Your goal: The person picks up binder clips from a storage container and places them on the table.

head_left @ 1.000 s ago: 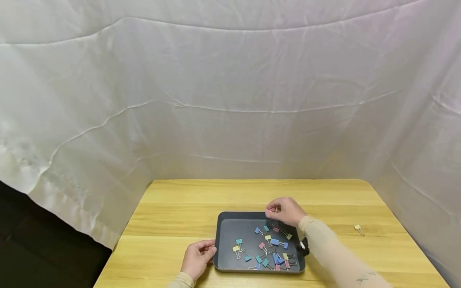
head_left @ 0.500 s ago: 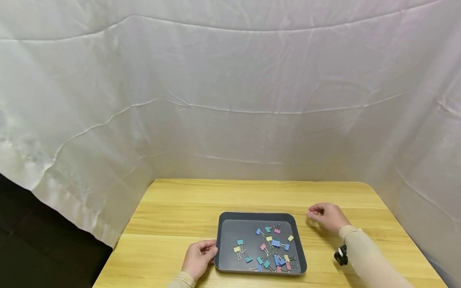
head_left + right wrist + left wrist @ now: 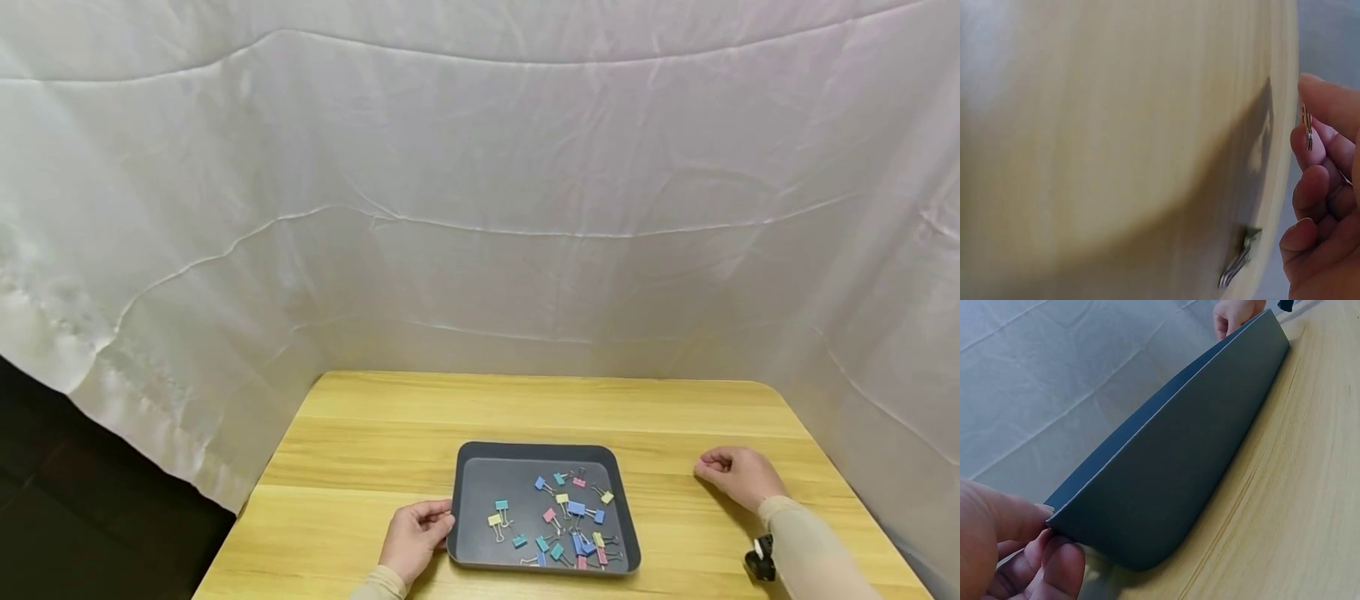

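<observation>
A dark grey tray [image 3: 471, 500] lies on the table with several binder clips inside, in blue, teal, yellow and pink. At its left edge my left hand [image 3: 414, 540] pinches the rim, thumb on top and fingers curled beneath, as the left wrist view shows at the tray wall [image 3: 1166, 456]. Over the table, right of the tray, my right hand [image 3: 742, 477] holds a small pink binder clip [image 3: 1308, 128] between thumb and fingers. Another binder clip [image 3: 1241, 256] lies on the tabletop below that hand; in the head view it is hidden.
The wood-grain table [image 3: 390, 408] is ringed at the back and sides by a pale hanging cloth [image 3: 480, 167]. A black device [image 3: 761, 560] is strapped at the right wrist. Dark floor [image 3: 67, 492] shows at the lower left.
My right hand has carried the pink binder clip from above the tray's far right corner to the right, over the table beside the loose clip. The left hand stays at the rim.
</observation>
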A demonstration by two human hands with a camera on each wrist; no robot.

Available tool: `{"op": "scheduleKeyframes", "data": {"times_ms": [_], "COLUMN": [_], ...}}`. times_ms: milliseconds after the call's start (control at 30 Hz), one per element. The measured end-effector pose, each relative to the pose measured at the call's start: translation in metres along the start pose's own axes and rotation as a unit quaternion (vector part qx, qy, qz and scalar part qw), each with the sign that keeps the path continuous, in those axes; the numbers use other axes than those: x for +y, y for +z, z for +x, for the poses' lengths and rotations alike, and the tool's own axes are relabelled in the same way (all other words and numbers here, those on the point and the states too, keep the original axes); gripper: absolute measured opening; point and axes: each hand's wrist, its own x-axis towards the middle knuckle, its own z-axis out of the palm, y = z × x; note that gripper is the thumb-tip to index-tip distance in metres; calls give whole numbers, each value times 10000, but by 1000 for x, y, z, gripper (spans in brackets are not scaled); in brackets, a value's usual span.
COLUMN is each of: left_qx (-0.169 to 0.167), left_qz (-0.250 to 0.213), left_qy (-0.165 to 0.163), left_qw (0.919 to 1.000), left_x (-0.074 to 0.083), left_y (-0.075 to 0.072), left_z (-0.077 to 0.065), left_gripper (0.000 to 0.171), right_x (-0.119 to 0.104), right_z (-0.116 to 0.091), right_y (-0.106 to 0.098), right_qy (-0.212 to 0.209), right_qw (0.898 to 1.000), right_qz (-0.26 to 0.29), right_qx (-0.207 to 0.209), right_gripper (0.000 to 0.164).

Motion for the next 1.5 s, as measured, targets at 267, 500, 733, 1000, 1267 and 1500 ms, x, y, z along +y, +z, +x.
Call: {"op": "scheduleKeyframes", "data": {"times_ms": [267,500,733,1000,1267,1500], "left_qx": [-55,-32,-26,-10,-27,-41], "left_qz": [-63,-109,-119,-140,8,-21], "left_qy": [-23,3,38,33,35,18], "left_qw": [10000,9999,9999,9999,10000,10000], "left_x": [-2,1,1,3,3,4], "left_y": [0,0,0,0,-1,-1], "left_z": [-1,-2,-3,-3,-2,-2], "left_gripper": [28,28,29,29,29,29], "right_x": [10,12,13,6,-12,-43], "right_z": [-7,-9,-9,-6,3,14], "right_y": [-4,-3,-3,-5,-13,-14], "right_qy": [115,153,210,103,-88,-320], "right_qw": [9996,9992,9988,9998,9999,9993], "right_qz": [-144,-215,-197,-77,-32,206], "right_qx": [-200,-302,-385,-155,-57,70], "right_gripper": [35,32,33,37,39,44]}}
